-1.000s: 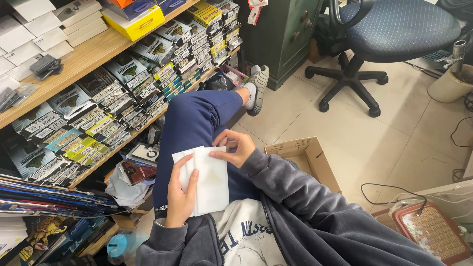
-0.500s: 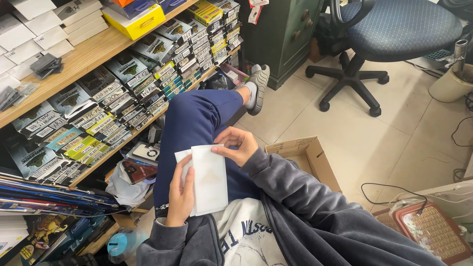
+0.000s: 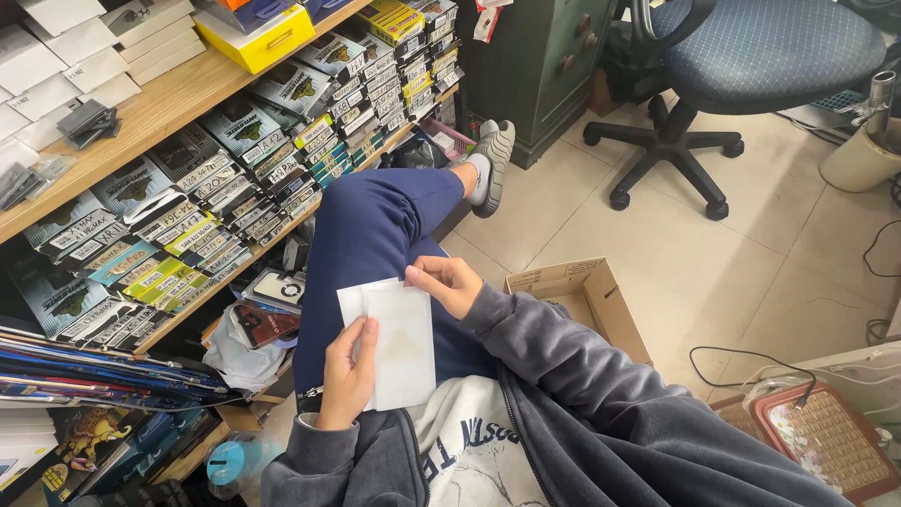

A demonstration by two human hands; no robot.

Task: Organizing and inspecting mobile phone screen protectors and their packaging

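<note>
We are sitting low with the wooden shelves point(image 3: 150, 113) running from nine o'clock up to twelve, packed with rows of small boxed packs point(image 3: 282, 141), and the blue office chair point(image 3: 751, 56) is standing at about one o'clock on the tiled floor point(image 3: 751, 253). An open cardboard box point(image 3: 587, 300) is lying on the floor at three o'clock of our hands, just beside our right sleeve. Our blue-trousered leg point(image 3: 375, 235) is stretching away toward twelve o'clock, and over it we are holding a white envelope point(image 3: 399, 343), its long axis running roughly from six to twelve o'clock. The left hand point(image 3: 349, 371) is gripping the envelope's left edge at seven o'clock, fingers curled narrowly around it, thumb on the front face. The right hand point(image 3: 450, 282) is pinching the top right corner at one o'clock, fingers closed tight. Both hands are touching the envelope.
</note>
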